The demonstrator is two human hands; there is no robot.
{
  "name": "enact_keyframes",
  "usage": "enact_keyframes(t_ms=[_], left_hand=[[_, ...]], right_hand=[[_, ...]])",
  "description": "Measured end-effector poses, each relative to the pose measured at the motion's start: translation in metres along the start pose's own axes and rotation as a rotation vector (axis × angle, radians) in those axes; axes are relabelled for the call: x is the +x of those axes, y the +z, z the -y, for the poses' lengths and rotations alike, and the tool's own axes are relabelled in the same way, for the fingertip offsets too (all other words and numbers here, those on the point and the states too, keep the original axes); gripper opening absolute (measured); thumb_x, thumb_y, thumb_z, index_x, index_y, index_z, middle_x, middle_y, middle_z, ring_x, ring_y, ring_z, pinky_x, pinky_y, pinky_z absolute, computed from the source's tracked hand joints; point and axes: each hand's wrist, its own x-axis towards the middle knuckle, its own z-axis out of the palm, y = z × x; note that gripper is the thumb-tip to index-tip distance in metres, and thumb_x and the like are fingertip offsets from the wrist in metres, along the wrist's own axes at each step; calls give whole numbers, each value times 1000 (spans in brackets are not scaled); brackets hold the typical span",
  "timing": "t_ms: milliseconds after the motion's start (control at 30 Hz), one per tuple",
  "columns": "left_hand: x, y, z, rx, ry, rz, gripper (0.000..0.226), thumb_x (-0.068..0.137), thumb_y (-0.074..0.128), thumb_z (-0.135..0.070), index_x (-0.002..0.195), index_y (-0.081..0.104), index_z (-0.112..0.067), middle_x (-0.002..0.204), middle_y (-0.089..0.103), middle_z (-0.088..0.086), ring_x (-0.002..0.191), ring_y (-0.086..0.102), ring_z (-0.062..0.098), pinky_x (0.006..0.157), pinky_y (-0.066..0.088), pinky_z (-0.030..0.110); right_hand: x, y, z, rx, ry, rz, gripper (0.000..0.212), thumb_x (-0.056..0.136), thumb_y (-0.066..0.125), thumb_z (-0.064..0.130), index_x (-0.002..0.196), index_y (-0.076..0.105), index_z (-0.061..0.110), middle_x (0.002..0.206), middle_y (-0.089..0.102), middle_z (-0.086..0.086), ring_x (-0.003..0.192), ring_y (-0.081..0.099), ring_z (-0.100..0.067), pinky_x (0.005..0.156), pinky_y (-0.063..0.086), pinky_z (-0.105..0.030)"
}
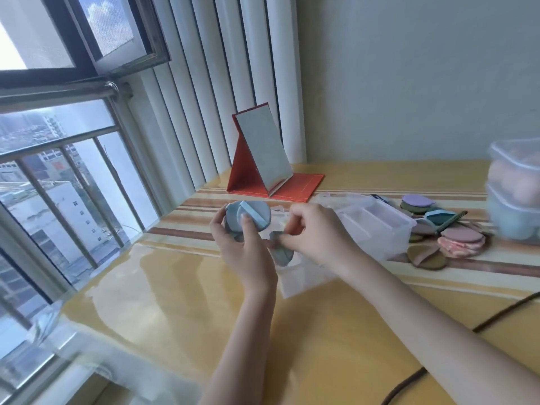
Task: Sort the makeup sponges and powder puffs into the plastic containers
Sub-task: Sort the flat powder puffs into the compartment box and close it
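My left hand [248, 252] grips a small stack of round blue-grey powder puffs [248, 219], one with a light blue strap, raised above the table. My right hand [315, 232] pinches another grey-blue puff [282, 251] just below and right of the stack. Behind my right hand stands an open clear plastic container [380, 226]. A loose pile of puffs [455, 238] in purple, green, pink, teal and brown lies to its right. At the far right, two stacked clear lidded containers [517, 194] hold pink and pale blue sponges.
A red folding mirror [263, 159] stands at the back of the yellow striped table [204, 302]. A clear lid or bag [304, 276] lies under my right wrist. A dark cable [415, 378] crosses the near right. The window and its railing [73, 159] border the left.
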Motion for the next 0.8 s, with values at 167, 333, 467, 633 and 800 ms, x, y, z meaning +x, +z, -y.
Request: enact_keyframes(t_ms=[167,333,467,633,800], left_hand=[[1,-2,-1,118,139,41,21,89,52,-21,110,53,-24,108,59,0,101,57,20,88,49,51],[0,-3,1,152,80,107,22,84,51,-26,106,55,-25,99,62,-2,92,59,16,86,49,51],[-3,-5,-1,163,82,177,23,84,51,-24,106,56,-22,102,63,1,95,59,19,87,49,48],[-4,-7,-3,104,58,228,24,81,52,-13,103,58,-18,104,62,8,95,58,23,85,50,44],[-4,-8,-1,105,99,240,25,86,52,-1,102,59,-19,101,63,3,95,60,18,83,50,32]], right_hand=[[1,10,1,-121,-26,141,31,79,72,28,57,53,21,64,63,7,65,58,-14,57,43,-27],[3,-3,-1,-6,38,428,26,94,52,21,77,71,17,72,73,10,61,59,7,55,36,-15],[3,-8,-3,72,34,394,24,92,54,24,79,74,20,73,73,9,64,59,3,58,39,-17],[8,-12,-4,201,83,278,18,85,58,11,82,75,17,75,71,3,66,61,-6,68,50,-24],[10,-17,-3,588,303,312,11,89,62,24,90,66,14,79,69,-4,68,69,-14,65,57,-25]])
